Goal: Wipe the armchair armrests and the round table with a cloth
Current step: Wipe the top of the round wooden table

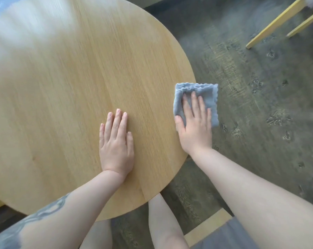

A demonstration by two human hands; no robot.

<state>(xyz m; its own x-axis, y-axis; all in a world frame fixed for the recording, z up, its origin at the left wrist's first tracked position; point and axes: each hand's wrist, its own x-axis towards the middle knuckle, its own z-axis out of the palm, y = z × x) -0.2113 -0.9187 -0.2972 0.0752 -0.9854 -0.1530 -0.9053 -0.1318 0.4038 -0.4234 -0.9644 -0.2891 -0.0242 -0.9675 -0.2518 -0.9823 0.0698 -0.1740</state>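
Hands flat: left (116, 146) on round table (62, 87), right (195, 126) pressing cloth (208, 97); yellow legs (272, 24) apart.

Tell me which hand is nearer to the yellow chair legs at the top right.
Right. The right hand presses the blue cloth at the round table's right edge, on the side of the yellow chair legs. The left hand lies flat on the tabletop, farther left.
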